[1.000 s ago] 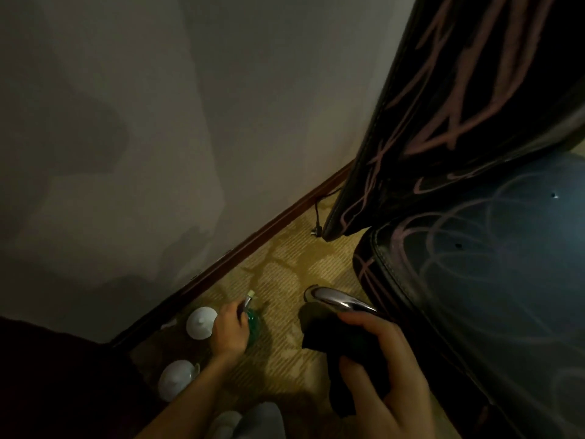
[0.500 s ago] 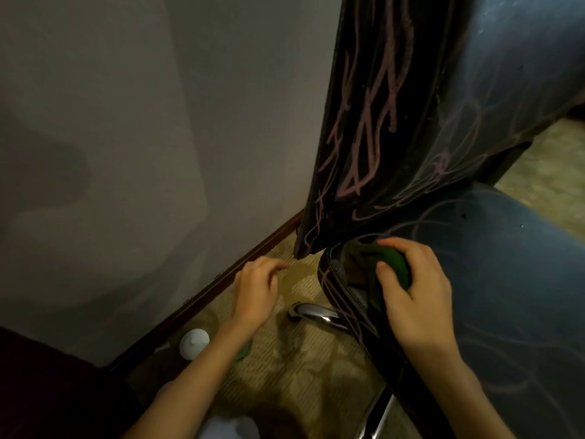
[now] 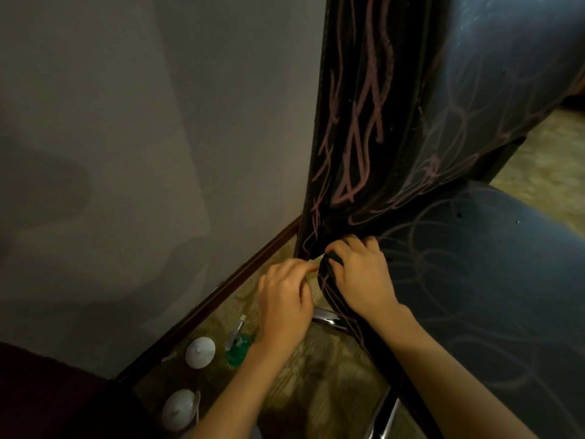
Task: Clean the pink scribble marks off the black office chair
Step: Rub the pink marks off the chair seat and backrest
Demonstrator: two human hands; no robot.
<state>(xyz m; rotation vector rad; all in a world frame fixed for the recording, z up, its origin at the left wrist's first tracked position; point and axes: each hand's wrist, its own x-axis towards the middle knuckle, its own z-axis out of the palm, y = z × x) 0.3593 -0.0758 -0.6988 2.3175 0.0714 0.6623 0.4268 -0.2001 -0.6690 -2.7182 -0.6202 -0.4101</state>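
Task item: black office chair (image 3: 474, 296), smooth padded upholstery, standing on the carpet close to the wall, with its backrest upright and its seat below.
Marks: pink scribble marks (image 3: 357, 128), thick strokes down the backrest's side, with fainter loops across the backrest face and the seat.
Right hand (image 3: 357, 274): fingers curled round a dark green cloth (image 3: 332, 259), held against the seat's rear corner just under the backrest's lower edge.
Left hand (image 3: 285, 299): fingers curled, with thumb and forefinger tips at the same corner, just beside the cloth. In this dim light it cannot be told whether they pinch anything.
Chair base: polished chrome legs (image 3: 326, 318), one showing under the left hand and another lower down beside the right forearm.
Floor: yellowish patterned carpet (image 3: 316, 391).
On the carpet near the wall: green spray bottle with pale trigger (image 3: 237, 350). Just beside it is a round white lidded container (image 3: 200, 352), and a second white container (image 3: 179, 410) sits nearer the camera.
Surround: grey plain wall (image 3: 158, 153) and dark wooden skirting board (image 3: 221, 286).
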